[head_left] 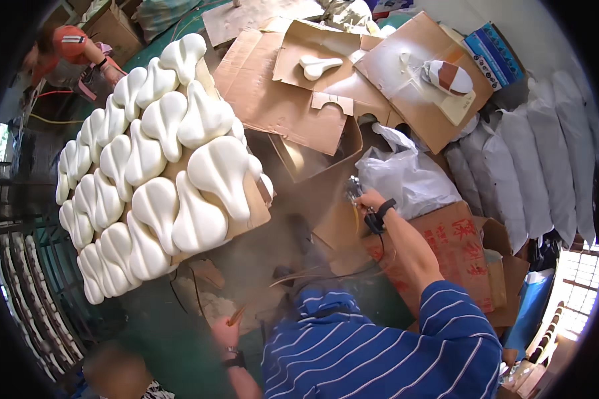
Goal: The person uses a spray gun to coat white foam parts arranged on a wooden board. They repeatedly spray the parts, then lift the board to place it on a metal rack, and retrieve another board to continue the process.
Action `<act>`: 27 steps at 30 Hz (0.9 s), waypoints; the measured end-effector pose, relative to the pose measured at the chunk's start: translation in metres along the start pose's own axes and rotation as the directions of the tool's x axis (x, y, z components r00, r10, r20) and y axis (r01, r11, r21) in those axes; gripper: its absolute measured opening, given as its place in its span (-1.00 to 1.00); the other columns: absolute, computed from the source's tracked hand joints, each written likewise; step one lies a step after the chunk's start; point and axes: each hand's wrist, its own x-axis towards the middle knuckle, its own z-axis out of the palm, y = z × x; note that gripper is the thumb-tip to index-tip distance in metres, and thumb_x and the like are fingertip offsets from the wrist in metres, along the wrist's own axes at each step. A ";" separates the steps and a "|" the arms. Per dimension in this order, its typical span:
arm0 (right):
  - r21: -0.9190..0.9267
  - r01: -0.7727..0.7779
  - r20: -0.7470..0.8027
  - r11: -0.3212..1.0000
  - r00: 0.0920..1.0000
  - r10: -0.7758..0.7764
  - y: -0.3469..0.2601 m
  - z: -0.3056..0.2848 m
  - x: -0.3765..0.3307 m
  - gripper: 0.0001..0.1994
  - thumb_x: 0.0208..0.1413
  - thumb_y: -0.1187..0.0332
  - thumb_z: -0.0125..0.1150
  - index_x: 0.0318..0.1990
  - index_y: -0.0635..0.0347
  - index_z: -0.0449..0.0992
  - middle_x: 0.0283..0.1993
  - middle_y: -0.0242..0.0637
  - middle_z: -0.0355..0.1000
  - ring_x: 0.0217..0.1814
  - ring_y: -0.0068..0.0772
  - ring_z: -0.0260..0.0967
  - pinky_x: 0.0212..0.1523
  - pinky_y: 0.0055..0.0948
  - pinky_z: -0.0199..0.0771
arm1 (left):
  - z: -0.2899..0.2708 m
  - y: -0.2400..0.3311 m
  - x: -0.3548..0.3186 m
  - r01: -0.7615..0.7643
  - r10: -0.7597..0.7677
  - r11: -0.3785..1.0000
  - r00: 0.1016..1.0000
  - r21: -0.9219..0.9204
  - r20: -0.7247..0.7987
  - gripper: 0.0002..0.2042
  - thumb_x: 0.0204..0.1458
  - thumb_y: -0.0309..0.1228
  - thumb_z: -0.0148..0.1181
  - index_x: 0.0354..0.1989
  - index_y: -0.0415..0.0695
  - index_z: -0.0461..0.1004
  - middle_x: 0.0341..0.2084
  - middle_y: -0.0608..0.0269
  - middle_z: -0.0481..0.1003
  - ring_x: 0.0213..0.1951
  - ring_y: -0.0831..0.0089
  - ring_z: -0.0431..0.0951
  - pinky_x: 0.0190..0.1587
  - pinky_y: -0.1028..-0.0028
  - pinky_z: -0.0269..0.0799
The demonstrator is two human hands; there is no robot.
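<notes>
My right hand [369, 199] is wrapped round a metal spray gun [354, 189], held over the opened cardboard box near the middle. A black band circles that wrist. My left hand [225, 332] is low in front of me, its fingers closed on a thin orange-brown piece [235, 315] whose kind I cannot make out. To the left, many white bicycle saddle pads [163, 123] stand in rows on a cardboard-covered stand [249, 223]. One white saddle pad [319, 66] lies apart on a cardboard sheet [273, 110] ahead of me.
A brown-and-white shoe-shaped piece [451, 78] rests on a tilted cardboard panel [406, 86]. A clear plastic bag [412, 176] and a red-printed carton [446, 249] are at right, before full grey-white sacks [522, 166]. Co-workers are at far left [73, 56] and lower left [116, 372]. Hoses cross the floor.
</notes>
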 end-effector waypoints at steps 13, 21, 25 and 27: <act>-0.417 0.452 -0.324 0.788 0.736 -0.594 -0.109 0.003 0.106 -0.71 -0.12 0.25 0.10 -0.31 0.22 0.62 -0.26 0.02 0.53 -0.16 0.06 0.50 -0.05 -0.15 0.48 | 0.088 0.142 0.099 -0.173 0.175 0.984 0.901 -0.041 0.397 -0.66 -0.08 -0.06 0.26 -0.32 -0.08 0.56 -0.38 0.02 0.58 -0.25 0.00 0.56 -0.19 0.16 0.46; -0.153 0.526 -0.237 0.836 0.802 -0.548 -0.055 0.132 -0.046 -0.62 0.10 0.07 0.13 -0.26 0.26 0.58 -0.32 0.01 0.53 -0.23 -0.03 0.50 -0.22 -0.23 0.46 | 0.110 0.176 0.131 -0.322 0.347 0.938 0.875 -0.130 0.338 -0.68 -0.08 -0.12 0.29 -0.25 -0.07 0.51 -0.34 0.09 0.59 -0.20 0.08 0.57 -0.10 0.17 0.45; -0.113 0.550 -0.038 0.828 0.830 -0.556 -0.037 0.204 -0.116 -0.37 0.08 0.00 0.17 0.14 0.36 0.33 -0.13 0.00 0.50 -0.08 -0.09 0.49 -0.05 -0.29 0.46 | 0.088 0.163 0.123 -0.451 0.463 0.886 0.842 -0.108 0.277 -0.58 -0.12 -0.21 0.32 -0.07 -0.08 0.45 -0.15 0.06 0.51 -0.06 0.07 0.49 0.03 0.21 0.39; -0.108 0.530 0.074 0.841 0.848 -0.525 -0.032 0.225 -0.123 -0.29 0.03 0.02 0.20 0.24 0.33 0.23 0.05 0.11 0.42 0.08 0.01 0.41 0.10 -0.27 0.40 | 0.083 0.146 0.113 -0.627 0.626 0.779 0.777 -0.003 0.064 -0.50 -0.12 -0.26 0.32 0.04 -0.11 0.39 -0.02 0.05 0.44 0.04 0.09 0.43 0.12 0.26 0.34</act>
